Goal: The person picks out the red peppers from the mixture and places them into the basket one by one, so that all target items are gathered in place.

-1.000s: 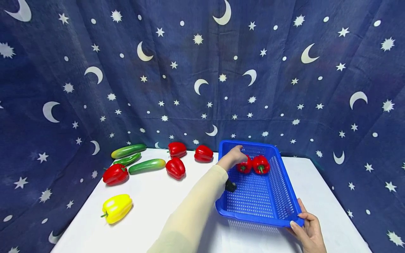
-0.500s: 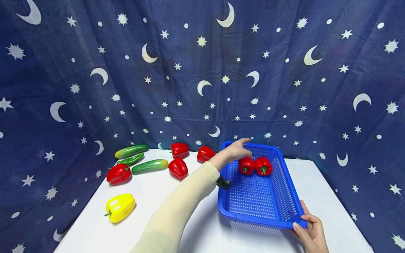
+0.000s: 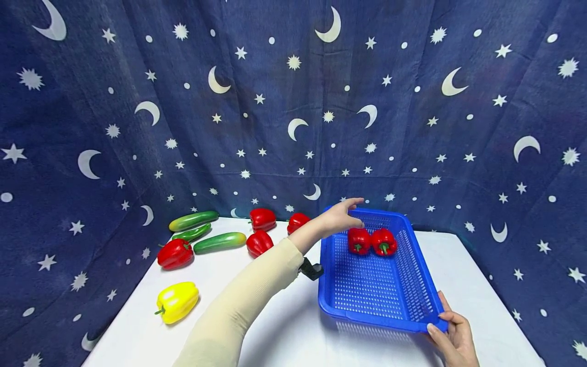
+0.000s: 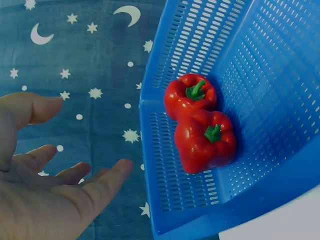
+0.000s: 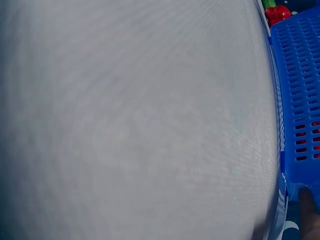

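Observation:
A blue perforated plastic basket [image 3: 367,319] stands on the right part of the table. Inside it, against the far end, two red bell peppers sit side by side, a left one [image 3: 358,241] and a right one [image 3: 384,242]. My left hand [image 3: 339,218] is over the basket's far left corner, holding nothing. In the left wrist view this hand [image 4: 65,195] has thumb and fingers spread apart, with the pepper pair [image 4: 206,142] off to its right. At the near right corner, my right hand [image 3: 456,336] grips the basket rim, thumb on top and fingers outside.
Left on the white table [image 3: 257,326] lie a yellow bell pepper [image 3: 178,303], several red bell peppers [image 3: 259,243], two cucumbers [image 3: 220,242] and a long green pepper [image 3: 192,233]. A blue curtain [image 3: 257,102] with moons and stars hangs behind. White material mostly fills the right wrist view.
My left hand has risen off the red peppers in the basket and its arm has drawn to the left. The right hand keeps its grip on the rim. The head view has shifted slightly.

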The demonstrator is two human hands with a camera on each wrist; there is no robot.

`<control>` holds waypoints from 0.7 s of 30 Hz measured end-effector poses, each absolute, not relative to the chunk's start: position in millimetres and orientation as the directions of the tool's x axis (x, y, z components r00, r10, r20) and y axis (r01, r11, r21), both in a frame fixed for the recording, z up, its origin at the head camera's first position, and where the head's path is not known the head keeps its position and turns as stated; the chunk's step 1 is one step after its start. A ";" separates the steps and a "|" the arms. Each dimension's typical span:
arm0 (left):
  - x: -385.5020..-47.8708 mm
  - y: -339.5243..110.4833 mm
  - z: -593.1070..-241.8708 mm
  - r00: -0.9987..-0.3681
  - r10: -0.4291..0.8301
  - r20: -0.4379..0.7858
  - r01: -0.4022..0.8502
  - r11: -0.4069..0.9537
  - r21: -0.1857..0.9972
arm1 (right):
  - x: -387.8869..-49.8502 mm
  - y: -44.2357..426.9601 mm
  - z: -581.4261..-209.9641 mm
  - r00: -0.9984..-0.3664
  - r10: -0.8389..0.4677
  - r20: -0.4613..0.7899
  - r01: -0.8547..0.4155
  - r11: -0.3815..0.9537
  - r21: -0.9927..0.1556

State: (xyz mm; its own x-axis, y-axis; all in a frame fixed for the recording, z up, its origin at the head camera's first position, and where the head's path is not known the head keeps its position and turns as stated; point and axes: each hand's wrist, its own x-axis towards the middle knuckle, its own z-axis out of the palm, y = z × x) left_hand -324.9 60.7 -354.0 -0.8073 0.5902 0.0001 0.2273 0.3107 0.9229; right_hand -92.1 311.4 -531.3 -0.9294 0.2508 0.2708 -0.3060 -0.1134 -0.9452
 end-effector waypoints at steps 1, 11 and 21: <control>-323.4 58.3 -353.7 -0.803 0.596 0.004 0.230 0.304 0.925 | -92.3 311.4 -532.1 -0.928 0.249 0.277 -0.315 -0.127 -0.941; -309.7 32.6 -348.7 -0.790 0.612 0.038 0.248 0.263 0.932 | -92.8 313.9 -534.1 -0.933 0.247 0.263 -0.304 -0.141 -0.942; -299.5 14.3 -353.3 -0.774 0.620 0.130 0.305 0.186 0.934 | -91.4 311.9 -531.2 -0.924 0.238 0.300 -0.339 -0.149 -0.929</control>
